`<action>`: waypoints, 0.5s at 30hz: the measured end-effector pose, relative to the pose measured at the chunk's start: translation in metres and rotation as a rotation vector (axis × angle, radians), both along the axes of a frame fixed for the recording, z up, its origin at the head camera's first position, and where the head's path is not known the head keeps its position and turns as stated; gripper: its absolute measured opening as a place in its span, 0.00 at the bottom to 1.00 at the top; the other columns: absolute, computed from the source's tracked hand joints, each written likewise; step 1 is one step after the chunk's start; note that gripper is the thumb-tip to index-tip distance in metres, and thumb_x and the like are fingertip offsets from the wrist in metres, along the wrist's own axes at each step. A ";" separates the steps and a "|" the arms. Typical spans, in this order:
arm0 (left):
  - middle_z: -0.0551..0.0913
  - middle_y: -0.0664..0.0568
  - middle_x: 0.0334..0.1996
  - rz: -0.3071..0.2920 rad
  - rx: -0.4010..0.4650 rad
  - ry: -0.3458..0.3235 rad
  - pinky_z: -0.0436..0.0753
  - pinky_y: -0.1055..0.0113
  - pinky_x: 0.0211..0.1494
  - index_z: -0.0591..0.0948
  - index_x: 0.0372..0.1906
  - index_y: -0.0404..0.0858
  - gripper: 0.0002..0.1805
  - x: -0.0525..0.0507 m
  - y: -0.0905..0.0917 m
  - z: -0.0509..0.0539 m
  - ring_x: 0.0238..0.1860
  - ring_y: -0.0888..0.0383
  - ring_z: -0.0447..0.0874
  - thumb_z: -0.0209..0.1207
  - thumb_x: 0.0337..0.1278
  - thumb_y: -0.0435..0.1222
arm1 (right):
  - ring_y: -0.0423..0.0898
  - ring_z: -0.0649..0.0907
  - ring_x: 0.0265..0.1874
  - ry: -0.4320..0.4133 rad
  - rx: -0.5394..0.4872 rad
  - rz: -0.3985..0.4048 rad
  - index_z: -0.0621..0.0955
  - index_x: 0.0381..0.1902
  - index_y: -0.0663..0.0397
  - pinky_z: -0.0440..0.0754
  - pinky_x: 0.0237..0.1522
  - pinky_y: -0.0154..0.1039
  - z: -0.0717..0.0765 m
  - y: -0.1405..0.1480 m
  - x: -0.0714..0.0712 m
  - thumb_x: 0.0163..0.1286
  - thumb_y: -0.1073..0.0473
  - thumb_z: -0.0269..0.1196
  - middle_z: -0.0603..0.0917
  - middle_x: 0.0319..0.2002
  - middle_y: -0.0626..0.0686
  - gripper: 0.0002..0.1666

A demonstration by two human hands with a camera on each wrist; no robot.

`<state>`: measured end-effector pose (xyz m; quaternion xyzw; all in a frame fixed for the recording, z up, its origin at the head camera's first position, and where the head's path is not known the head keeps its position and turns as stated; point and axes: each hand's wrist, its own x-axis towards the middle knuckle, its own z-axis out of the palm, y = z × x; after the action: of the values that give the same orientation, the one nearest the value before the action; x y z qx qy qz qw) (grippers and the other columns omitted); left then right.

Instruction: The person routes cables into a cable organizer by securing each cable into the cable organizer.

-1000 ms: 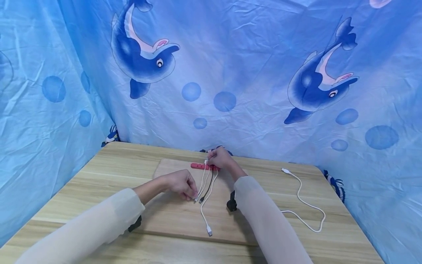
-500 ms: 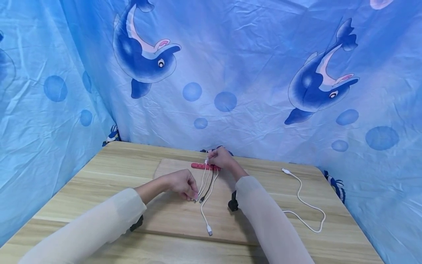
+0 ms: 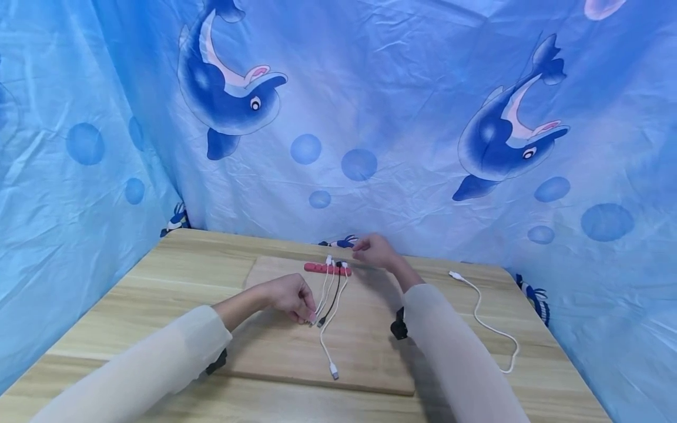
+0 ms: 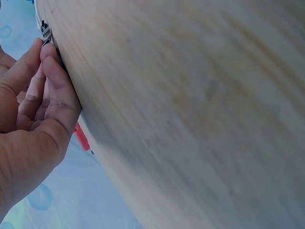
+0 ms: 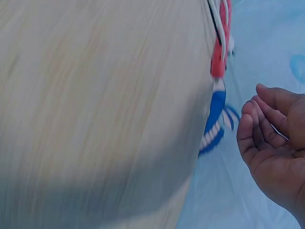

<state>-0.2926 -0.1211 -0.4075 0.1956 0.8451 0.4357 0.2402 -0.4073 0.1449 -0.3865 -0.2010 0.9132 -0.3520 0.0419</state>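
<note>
My left hand (image 3: pixel 292 299) pinches the lower connector ends of white cables between thumb and fingertips, low over the wooden board. In the left wrist view a small connector (image 4: pixel 46 34) pokes out past the fingertips of that hand (image 4: pixel 43 95). My right hand (image 3: pixel 378 251) hovers just right of the red cable holder (image 3: pixel 313 267), fingers loosely bent and nothing between them. The right wrist view shows this hand (image 5: pixel 271 129) apart from the red strip (image 5: pixel 218 67). Several cables sit in the holder, one of them a black cable (image 3: pixel 332 302). A white USB plug (image 3: pixel 334 371) lies nearer me.
Beneath the cables is a wooden board (image 3: pixel 365 358) on the wood-grain table (image 3: pixel 174 276). Another white cable (image 3: pixel 478 299) curves across the right side of the table, partly behind my right sleeve. A blue dolphin-print curtain (image 3: pixel 402 135) hangs behind the table.
My right hand has let go of the white plug at the holder and moved off to the right. The left hand stays in place with its grip on the cable ends.
</note>
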 end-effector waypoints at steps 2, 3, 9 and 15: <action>0.89 0.47 0.27 0.000 -0.005 0.007 0.89 0.63 0.36 0.87 0.32 0.30 0.03 0.000 0.000 0.000 0.26 0.58 0.87 0.71 0.54 0.24 | 0.52 0.86 0.46 0.008 0.019 -0.004 0.86 0.48 0.64 0.85 0.52 0.46 0.003 0.011 0.003 0.68 0.62 0.67 0.88 0.44 0.56 0.13; 0.89 0.47 0.27 0.000 -0.009 0.008 0.89 0.63 0.36 0.87 0.32 0.31 0.03 0.000 -0.001 -0.001 0.26 0.58 0.87 0.71 0.54 0.24 | 0.52 0.86 0.46 0.023 0.032 -0.003 0.86 0.48 0.64 0.85 0.52 0.46 0.005 0.017 0.004 0.68 0.62 0.67 0.88 0.44 0.57 0.13; 0.89 0.48 0.26 0.001 -0.022 0.009 0.89 0.64 0.35 0.87 0.31 0.33 0.03 0.000 -0.001 -0.002 0.26 0.59 0.87 0.72 0.54 0.26 | 0.53 0.87 0.45 0.084 0.094 -0.014 0.86 0.47 0.66 0.85 0.50 0.47 0.011 0.057 0.009 0.69 0.62 0.66 0.89 0.43 0.59 0.13; 0.89 0.48 0.25 0.004 -0.018 0.020 0.89 0.64 0.35 0.87 0.30 0.34 0.04 0.000 0.001 -0.002 0.25 0.59 0.87 0.72 0.54 0.27 | 0.54 0.87 0.42 0.110 0.121 -0.036 0.86 0.46 0.66 0.86 0.46 0.49 0.014 0.098 0.016 0.72 0.62 0.65 0.89 0.41 0.59 0.11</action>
<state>-0.2924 -0.1206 -0.4100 0.1960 0.8517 0.4267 0.2327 -0.3917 0.2432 -0.3726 -0.2007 0.9372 -0.2852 -0.0027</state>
